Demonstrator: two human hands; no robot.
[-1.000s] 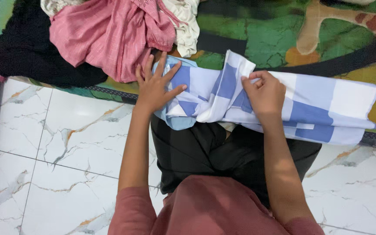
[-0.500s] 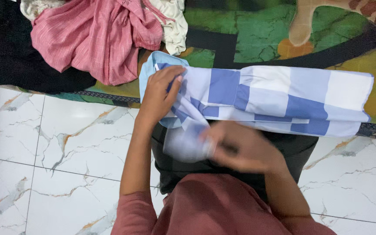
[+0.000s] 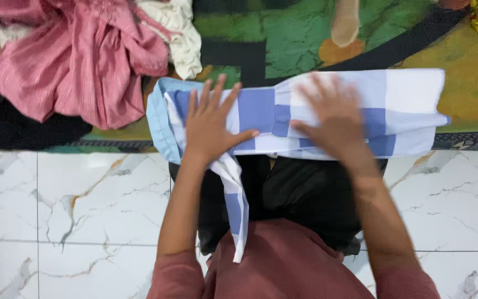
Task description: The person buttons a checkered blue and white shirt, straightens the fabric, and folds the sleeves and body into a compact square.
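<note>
A blue and white checked cloth lies folded into a long band along the edge of a green patterned mat. My left hand presses flat on its left part, fingers spread. Flat on the middle of the band lies my right hand, blurred by motion. A narrow strip of the cloth hangs down from under my left hand over my black lap.
A pile of clothes sits at the upper left: a pink striped garment, a cream one and a black one. White marble floor tiles spread on both sides of my knees.
My right hand pulled a strip of the cloth down toward my lap, let it go, and came back flat on the band. My left hand went from gripping to pressing flat.
</note>
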